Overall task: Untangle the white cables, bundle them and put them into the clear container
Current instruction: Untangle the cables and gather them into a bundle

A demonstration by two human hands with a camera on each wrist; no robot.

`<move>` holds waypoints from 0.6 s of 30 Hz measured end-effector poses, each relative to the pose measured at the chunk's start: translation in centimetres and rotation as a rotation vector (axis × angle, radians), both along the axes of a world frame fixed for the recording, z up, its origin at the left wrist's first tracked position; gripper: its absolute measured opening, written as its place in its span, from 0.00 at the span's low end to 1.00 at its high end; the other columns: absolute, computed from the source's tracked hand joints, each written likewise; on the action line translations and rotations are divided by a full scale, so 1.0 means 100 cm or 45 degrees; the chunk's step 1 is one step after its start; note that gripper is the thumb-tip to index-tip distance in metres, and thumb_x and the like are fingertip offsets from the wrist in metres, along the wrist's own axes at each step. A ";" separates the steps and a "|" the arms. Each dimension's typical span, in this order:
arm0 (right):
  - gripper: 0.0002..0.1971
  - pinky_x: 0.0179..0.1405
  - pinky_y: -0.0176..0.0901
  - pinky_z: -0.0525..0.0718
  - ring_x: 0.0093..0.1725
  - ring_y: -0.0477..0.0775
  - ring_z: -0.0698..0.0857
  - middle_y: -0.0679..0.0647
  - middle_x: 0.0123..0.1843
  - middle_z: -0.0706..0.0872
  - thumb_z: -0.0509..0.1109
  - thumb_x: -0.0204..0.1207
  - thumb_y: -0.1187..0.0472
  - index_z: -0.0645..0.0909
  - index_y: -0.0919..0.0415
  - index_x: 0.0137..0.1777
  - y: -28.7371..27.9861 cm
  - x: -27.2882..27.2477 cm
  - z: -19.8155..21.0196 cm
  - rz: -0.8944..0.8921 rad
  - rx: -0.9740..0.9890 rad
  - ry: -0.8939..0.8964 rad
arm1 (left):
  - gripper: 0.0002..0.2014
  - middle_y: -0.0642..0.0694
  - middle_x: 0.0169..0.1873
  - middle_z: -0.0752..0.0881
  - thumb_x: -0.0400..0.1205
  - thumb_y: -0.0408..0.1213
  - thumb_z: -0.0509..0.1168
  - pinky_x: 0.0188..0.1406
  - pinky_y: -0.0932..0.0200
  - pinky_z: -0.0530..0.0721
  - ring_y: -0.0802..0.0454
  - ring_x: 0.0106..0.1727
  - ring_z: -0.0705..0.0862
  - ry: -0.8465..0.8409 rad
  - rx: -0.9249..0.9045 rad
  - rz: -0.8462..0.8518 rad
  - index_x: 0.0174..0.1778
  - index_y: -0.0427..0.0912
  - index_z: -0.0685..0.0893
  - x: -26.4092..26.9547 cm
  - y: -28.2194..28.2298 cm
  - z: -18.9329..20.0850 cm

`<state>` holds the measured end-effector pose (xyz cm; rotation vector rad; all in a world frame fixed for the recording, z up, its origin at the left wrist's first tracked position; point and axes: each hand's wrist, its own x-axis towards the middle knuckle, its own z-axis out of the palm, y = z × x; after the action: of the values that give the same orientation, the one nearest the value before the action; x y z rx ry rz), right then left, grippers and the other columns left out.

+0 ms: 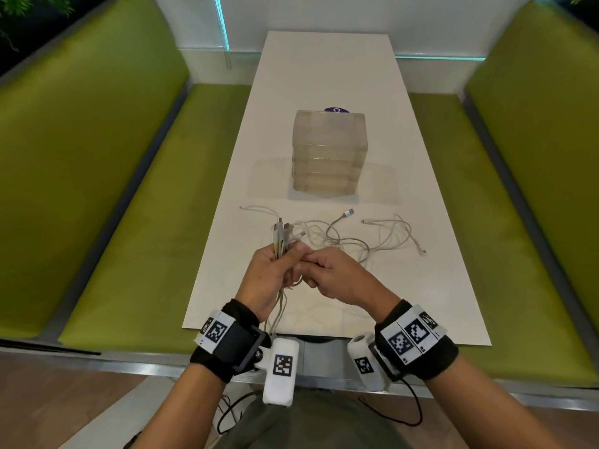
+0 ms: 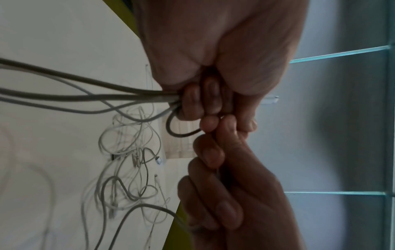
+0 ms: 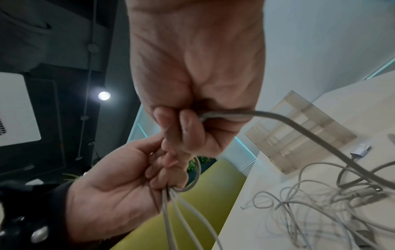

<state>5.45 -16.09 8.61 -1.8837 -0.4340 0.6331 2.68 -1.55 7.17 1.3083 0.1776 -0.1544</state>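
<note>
My left hand [image 1: 281, 266] grips a bunch of white cables [image 1: 281, 238] upright above the table's near end; their plug ends stick up past the fingers and their tails hang down past the wrist. In the left wrist view the curled fingers [image 2: 193, 103] clamp the strands [image 2: 85, 96]. My right hand [image 1: 327, 270] meets the left and pinches one cable [image 3: 299, 128] that runs off to the tangle. A loose tangle of white cables [image 1: 353, 236] lies on the table just beyond both hands. The clear container [image 1: 330, 150] stands behind it, mid-table.
The long white table [image 1: 327, 69] runs away from me between two green benches [image 1: 107, 196] [image 1: 505, 196]. A purple object [image 1: 337, 110] peeks out behind the container. A USB plug [image 1: 348, 212] lies near the container's front.
</note>
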 end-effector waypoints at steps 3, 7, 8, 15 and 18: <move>0.14 0.31 0.37 0.78 0.25 0.43 0.78 0.46 0.27 0.79 0.63 0.83 0.53 0.84 0.56 0.39 -0.007 0.000 0.002 0.136 -0.119 -0.075 | 0.12 0.53 0.18 0.66 0.85 0.36 0.60 0.17 0.66 0.61 0.59 0.18 0.62 0.057 -0.175 0.240 0.36 0.42 0.81 0.006 0.012 0.004; 0.13 0.46 0.42 0.80 0.35 0.42 0.82 0.45 0.33 0.83 0.61 0.84 0.55 0.83 0.50 0.40 -0.041 0.010 -0.017 0.147 -0.266 -0.160 | 0.14 0.56 0.18 0.62 0.88 0.39 0.56 0.17 0.66 0.56 0.61 0.18 0.58 0.024 -0.444 0.669 0.35 0.45 0.75 0.016 0.067 0.015; 0.14 0.46 0.44 0.80 0.35 0.42 0.82 0.46 0.33 0.83 0.60 0.84 0.56 0.83 0.50 0.39 -0.049 0.013 -0.023 0.099 -0.270 -0.162 | 0.15 0.56 0.18 0.62 0.88 0.40 0.55 0.18 0.65 0.56 0.60 0.19 0.57 0.009 -0.423 0.713 0.35 0.44 0.75 0.015 0.077 0.016; 0.15 0.32 0.37 0.75 0.25 0.41 0.74 0.40 0.24 0.78 0.62 0.84 0.57 0.82 0.53 0.35 -0.038 0.018 -0.020 -0.163 -0.112 -0.219 | 0.11 0.55 0.19 0.63 0.86 0.37 0.60 0.18 0.66 0.62 0.59 0.20 0.60 0.065 0.139 0.375 0.37 0.41 0.79 0.002 0.041 -0.003; 0.14 0.29 0.29 0.72 0.25 0.39 0.73 0.38 0.24 0.78 0.65 0.82 0.55 0.82 0.54 0.34 -0.021 0.015 -0.014 -0.196 -0.094 -0.330 | 0.09 0.55 0.19 0.64 0.84 0.39 0.63 0.20 0.66 0.65 0.58 0.21 0.61 0.061 0.247 0.161 0.40 0.40 0.82 -0.004 0.009 -0.005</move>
<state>6.94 -18.16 7.25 -2.0560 -0.4309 0.3072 2.31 -0.64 6.72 1.4826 0.3220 -0.0618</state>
